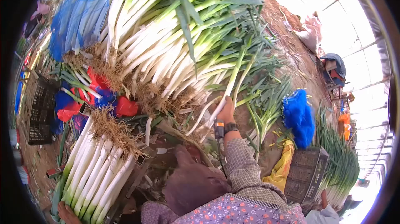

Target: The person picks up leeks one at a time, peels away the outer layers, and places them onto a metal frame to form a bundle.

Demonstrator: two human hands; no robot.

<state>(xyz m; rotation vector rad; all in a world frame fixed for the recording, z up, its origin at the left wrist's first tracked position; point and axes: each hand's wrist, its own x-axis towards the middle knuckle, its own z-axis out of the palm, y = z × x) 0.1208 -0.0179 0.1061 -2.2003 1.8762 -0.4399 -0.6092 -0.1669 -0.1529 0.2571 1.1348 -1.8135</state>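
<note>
My right hand (226,110) is closed around the white stalk of a leek (233,78), whose green leaves stretch up and away. A dark band circles that wrist. Just beyond lies a large heap of leeks (154,49), with shaggy roots toward me and leaves to the right. At the lower left, my left hand (68,212) grips the side of a bundle of leeks (98,170) near its green end; part of the hand is cut off by the view's edge. The bundle's roots point away from me.
A blue mesh (81,20) covers leeks at the upper left. Black crates stand at left (39,109) and right (302,172). Blue netting (298,117) and a yellow sack (284,165) lie on the right. Another person's hand (324,199) shows beside more leeks (335,165).
</note>
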